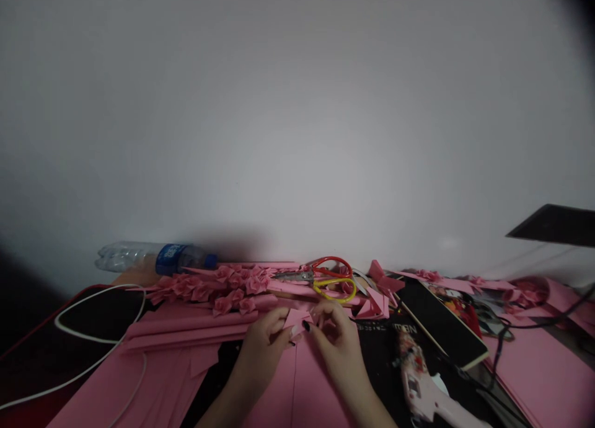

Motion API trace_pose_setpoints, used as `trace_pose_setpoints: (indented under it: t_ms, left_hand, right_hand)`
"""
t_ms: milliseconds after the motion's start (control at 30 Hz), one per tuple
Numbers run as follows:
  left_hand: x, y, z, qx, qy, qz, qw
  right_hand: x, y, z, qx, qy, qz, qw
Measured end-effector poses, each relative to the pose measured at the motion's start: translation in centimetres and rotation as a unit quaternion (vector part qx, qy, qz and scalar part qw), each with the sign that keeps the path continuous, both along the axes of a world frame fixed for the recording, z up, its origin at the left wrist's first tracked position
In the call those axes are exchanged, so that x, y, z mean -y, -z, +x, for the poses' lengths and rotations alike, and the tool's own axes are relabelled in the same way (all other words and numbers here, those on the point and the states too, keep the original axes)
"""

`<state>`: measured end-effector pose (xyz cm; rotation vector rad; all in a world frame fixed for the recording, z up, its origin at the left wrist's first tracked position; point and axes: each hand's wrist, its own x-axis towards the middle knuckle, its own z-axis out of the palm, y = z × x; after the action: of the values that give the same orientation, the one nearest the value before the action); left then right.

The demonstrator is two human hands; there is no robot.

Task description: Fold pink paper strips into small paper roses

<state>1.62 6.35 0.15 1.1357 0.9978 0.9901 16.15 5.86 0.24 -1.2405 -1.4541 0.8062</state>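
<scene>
A small folded piece of pink paper is pinched between both hands, low in the middle of the head view. My left hand has its fingers closed on the paper's left side. My right hand grips the right side, its dark-nailed thumb pressed against the paper. Part of the piece is hidden behind the fingers. Beneath the hands lie flat pink paper sheets. Just beyond them are scissors with one red and one yellow handle, resting on pink paper rolls.
Pink paper roses are heaped behind the left hand, near a plastic bottle lying on its side. A pink glue gun and a phone lie to the right. A white cable loops at left. A wall stands behind.
</scene>
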Motion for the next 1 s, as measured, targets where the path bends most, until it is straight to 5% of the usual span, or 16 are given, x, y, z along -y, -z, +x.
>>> trace_pose_setpoints:
  t_ms: [1000]
  left_hand:
    - [-0.25,0.67,0.06,-0.038,0.01,0.041,0.998]
  right_hand:
    - [0.03,0.02,0.0,-0.013,-0.008,-0.012,1.0]
